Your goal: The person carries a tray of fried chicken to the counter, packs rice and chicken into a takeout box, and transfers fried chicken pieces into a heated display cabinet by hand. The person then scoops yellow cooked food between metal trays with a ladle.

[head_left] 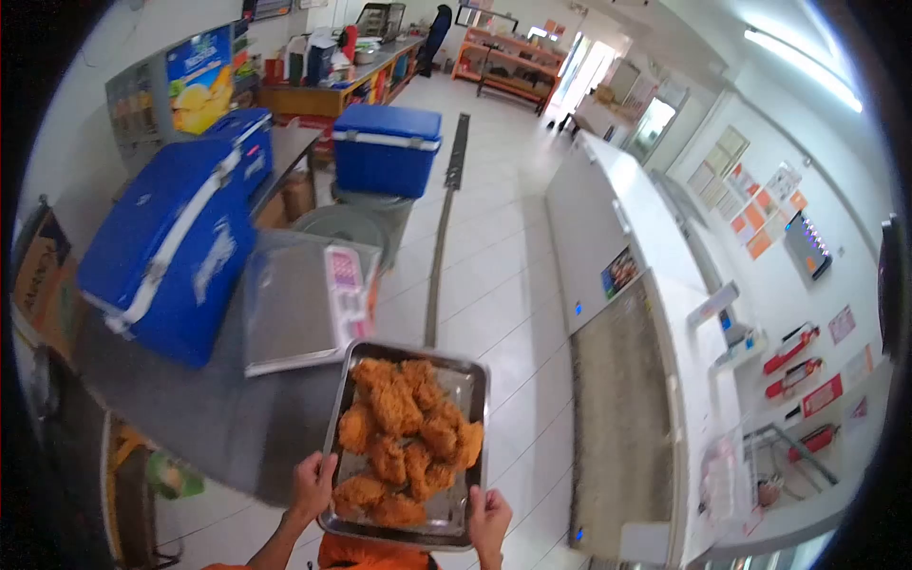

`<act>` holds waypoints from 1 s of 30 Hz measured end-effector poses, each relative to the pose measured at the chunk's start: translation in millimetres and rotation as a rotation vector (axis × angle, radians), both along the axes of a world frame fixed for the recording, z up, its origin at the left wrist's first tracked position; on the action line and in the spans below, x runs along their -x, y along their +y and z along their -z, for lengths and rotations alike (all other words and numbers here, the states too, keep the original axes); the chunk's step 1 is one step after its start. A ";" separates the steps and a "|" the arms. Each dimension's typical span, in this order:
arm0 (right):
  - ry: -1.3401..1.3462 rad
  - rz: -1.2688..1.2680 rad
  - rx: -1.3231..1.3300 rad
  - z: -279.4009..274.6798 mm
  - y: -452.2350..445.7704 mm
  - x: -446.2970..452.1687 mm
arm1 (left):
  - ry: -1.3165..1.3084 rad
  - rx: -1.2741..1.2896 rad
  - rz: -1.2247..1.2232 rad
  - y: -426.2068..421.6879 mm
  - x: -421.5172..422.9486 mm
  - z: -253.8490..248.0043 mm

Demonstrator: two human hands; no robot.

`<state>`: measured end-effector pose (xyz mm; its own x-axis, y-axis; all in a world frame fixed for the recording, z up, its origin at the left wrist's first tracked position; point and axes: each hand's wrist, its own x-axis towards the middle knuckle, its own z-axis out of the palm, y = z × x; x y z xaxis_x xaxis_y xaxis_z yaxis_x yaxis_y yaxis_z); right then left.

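Several pieces of brown fried chicken [394, 437] lie in a shiny metal tray [463, 385], with bare metal showing at its upper right and along the bottom. My left hand [313, 484] grips the tray's left edge, and my right hand [489, 520] is closed on its lower right edge. Beyond the tray's upper left corner, a scale [304, 299] with a pink and white panel stands on the dark table [228, 418] under what looks like a clear cover.
Blue coolers [176, 237] stand on the table at the left; another cooler [388, 152] sits on a grey bin [399, 218]. White chest freezers [608, 209] line the right side. A narrow metal post [444, 237] rises ahead. Fire extinguishers [793, 378] hang on the right wall.
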<state>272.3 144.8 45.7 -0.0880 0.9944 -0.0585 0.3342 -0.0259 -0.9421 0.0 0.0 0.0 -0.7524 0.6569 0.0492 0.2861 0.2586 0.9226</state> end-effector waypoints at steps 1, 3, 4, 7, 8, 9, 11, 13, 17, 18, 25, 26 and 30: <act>-0.048 -0.020 -0.061 5.5 7.7 -5.8 | -0.001 0.025 -0.001 5.2 -9.6 -3.4; -0.055 0.010 0.305 -4.7 -95.8 5.0 | -0.110 0.333 0.004 -89.6 2.4 -58.2; 0.102 -0.001 0.303 37.4 -49.4 68.0 | -0.019 0.335 -0.011 -30.6 58.1 -75.2; -0.059 -0.025 0.234 27.7 86.8 -35.1 | -0.117 0.272 0.017 98.1 -33.7 -37.9; -0.085 -0.027 0.194 20.8 128.9 -41.2 | -0.119 0.250 0.015 140.9 -43.8 -37.2; -0.108 -0.028 0.142 12.0 192.2 -44.3 | -0.116 0.216 0.014 203.3 -49.4 -39.2; -0.219 -0.028 0.140 6.0 283.3 -43.6 | -0.172 0.198 0.011 288.9 -49.0 -34.1; -0.121 0.024 0.222 19.3 365.5 -40.6 | -0.184 0.178 0.006 369.2 -41.6 -25.4; -0.148 -0.087 0.045 61.5 539.7 -17.4 | -0.159 0.195 -0.050 525.6 -18.8 10.4; -0.169 -0.101 0.053 62.3 574.8 -5.8 | -0.124 0.197 -0.076 561.6 -12.1 9.6; -0.164 -0.258 0.137 21.0 842.2 115.8 | -0.167 0.340 -0.300 784.9 64.7 -45.7; -0.160 -0.288 0.154 14.0 880.2 134.3 | -0.172 0.350 -0.339 814.2 74.2 -49.4; -0.308 -0.518 0.134 -12.9 1023.0 235.9 | -0.172 0.245 -0.446 929.6 150.4 -55.3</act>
<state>36.5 1167.7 58.6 -0.5166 0.8093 -0.2796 0.5915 0.1012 -0.7999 -150.4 929.6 55.3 -0.9447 0.2482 -0.2142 -0.0511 0.5340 0.8440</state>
